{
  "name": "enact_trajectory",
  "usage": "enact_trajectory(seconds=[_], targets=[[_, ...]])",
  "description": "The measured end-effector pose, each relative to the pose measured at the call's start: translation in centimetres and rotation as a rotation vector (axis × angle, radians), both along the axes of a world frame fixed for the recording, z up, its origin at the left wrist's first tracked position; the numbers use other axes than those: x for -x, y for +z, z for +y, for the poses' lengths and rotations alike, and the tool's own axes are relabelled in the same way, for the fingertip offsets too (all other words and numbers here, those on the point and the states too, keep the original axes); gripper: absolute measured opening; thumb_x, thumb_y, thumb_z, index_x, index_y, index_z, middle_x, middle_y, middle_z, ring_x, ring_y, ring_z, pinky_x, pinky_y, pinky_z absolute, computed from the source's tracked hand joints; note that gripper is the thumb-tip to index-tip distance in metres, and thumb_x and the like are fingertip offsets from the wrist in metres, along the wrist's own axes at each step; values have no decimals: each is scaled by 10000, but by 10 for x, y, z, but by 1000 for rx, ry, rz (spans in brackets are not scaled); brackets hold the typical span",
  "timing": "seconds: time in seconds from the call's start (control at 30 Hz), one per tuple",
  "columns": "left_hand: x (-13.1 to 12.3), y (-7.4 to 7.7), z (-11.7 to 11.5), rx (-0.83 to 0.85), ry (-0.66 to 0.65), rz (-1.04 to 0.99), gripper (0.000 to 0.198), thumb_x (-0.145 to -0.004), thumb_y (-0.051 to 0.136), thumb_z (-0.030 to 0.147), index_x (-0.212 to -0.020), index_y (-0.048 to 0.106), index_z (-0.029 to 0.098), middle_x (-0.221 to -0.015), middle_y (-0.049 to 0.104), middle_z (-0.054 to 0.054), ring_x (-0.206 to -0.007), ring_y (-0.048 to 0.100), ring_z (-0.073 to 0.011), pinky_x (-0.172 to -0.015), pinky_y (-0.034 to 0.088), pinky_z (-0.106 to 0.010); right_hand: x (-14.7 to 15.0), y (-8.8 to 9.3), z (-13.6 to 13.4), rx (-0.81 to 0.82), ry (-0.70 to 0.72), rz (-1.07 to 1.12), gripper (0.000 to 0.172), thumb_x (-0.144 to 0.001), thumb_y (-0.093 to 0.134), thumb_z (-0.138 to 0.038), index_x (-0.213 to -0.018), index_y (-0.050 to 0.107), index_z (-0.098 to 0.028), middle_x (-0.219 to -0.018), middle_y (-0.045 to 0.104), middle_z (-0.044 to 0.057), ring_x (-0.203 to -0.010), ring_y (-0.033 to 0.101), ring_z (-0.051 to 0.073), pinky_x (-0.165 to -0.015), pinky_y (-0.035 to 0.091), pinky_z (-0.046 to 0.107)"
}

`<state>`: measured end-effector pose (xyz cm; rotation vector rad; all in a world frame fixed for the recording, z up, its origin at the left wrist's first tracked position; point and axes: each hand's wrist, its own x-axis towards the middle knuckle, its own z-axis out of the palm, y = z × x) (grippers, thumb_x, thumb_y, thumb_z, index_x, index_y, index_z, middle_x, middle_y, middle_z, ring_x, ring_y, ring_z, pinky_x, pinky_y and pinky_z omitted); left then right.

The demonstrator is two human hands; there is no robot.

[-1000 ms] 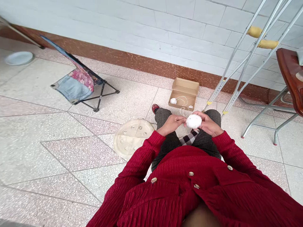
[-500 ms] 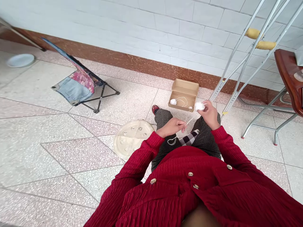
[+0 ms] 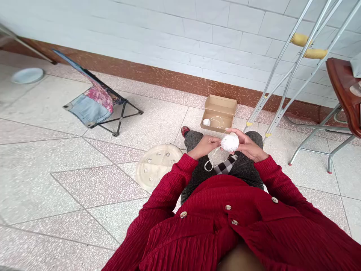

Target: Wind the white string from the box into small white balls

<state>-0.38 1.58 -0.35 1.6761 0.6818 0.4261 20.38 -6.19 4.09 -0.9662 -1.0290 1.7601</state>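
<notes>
A white yarn ball (image 3: 229, 143) sits between my hands above my lap. My right hand (image 3: 248, 147) cups its right side with the fingers curled around it. My left hand (image 3: 205, 146) pinches at the ball's left side, apparently on the yarn strand (image 3: 211, 161), which hangs in a loose loop over my dark trousers. Farther ahead, an open cardboard box (image 3: 218, 113) on the floor holds a smaller white yarn ball (image 3: 206, 122) with strands running from it. Whether that strand joins the ball in my hands is hidden.
A pair of aluminium crutches (image 3: 284, 77) leans against the tiled wall to the right. Beyond them stands a metal-legged table with a brown top (image 3: 340, 79). On the terrazzo floor to the left are a round cream lid (image 3: 158, 163), a folding chair (image 3: 96, 99) and a white plate (image 3: 27, 75).
My right hand has come down and left from near the box, bringing the yarn ball back beside my left hand. The strand now hangs in a looser loop.
</notes>
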Motion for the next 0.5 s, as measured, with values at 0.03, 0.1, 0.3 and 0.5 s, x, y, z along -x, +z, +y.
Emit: enact_trajectory(seconds=[0.03, 0.1, 0.3, 0.5], targets=[[-2, -2, -3, 41, -29, -29, 457, -875, 583, 530, -749, 731, 116, -720, 693, -27, -740, 614, -161, -782, 459, -272, -1, 1, 2, 5, -22, 16, 627, -678, 812, -276, -1255, 565, -289, -991, 685, 11, -718, 627, 154, -625, 534, 285], [-2, -6, -9, 133, -71, -109, 456, -886, 587, 525, -738, 730, 118, -775, 719, -58, -808, 646, -176, -868, 461, -293, -4, 2, 6, 19, -86, 25, 578, -689, 799, -285, -1232, 602, -265, -1000, 699, 24, -686, 633, 146, -609, 535, 282], [17, -15, -19, 327, 49, -245, 471, -903, 570, 529, -735, 711, 112, -808, 719, -102, -884, 676, -206, -925, 464, -340, -30, 1, 21, 18, -383, 28, 367, -695, 771, -266, -1044, 665, -226, -792, 697, -2, -608, 599, 128, -569, 517, 263], [33, -23, -5, 190, -17, -75, 378, -858, 647, 466, -692, 703, 130, -781, 718, -64, -828, 661, -173, -869, 466, -297, -51, 19, 30, -56, -544, 25, 307, -746, 729, -366, -1014, 624, -261, -858, 685, 11, -728, 619, 169, -578, 536, 284]])
